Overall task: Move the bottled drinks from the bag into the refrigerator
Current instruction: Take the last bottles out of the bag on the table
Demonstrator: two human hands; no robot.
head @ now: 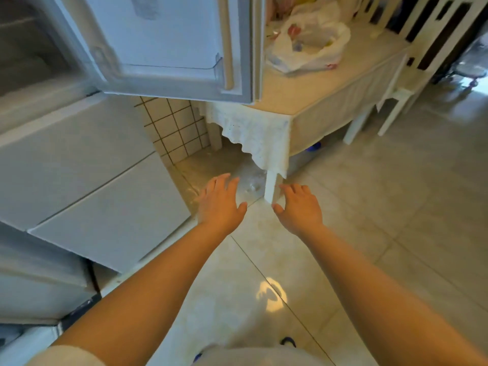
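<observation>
Bag: a crumpled white plastic carrier bag point(311, 46) lies on the table top, at the upper right of the head view; its mouth gapes upward; small coloured shapes show inside, too blurred to tell as bottles; nothing touches it
Refrigerator: a tall white refrigerator point(79, 165) stands at the left; its lower drawer fronts are closed
Door: the white upper refrigerator door point(169, 46) is swung wide; its inner side faces the camera; a clear shelf rail runs along the bottom of it; its far edge lies just beside the table's near corner; the compartment behind it, at the upper left, is dim and blurred
Left hand: the bare left hand point(220, 204) hangs over the floor with palm down; fingers straight and slightly spread; it holds nothing; well apart from the bag
Right hand: the bare right hand point(299, 207) is stretched out beside the left, palm down; fingers relaxed, thumb out; it holds nothing; the two hands are near each other, not touching
Table: a white-legged table under a cream lace-edged cloth point(330, 101); one leg stands just beyond the fingertips in the picture
Chair: a white slatted wooden chair point(412, 70) stands against the table's far side
Floor: pale glossy floor tiles point(369, 207); a bright patch of light between the forearms
</observation>
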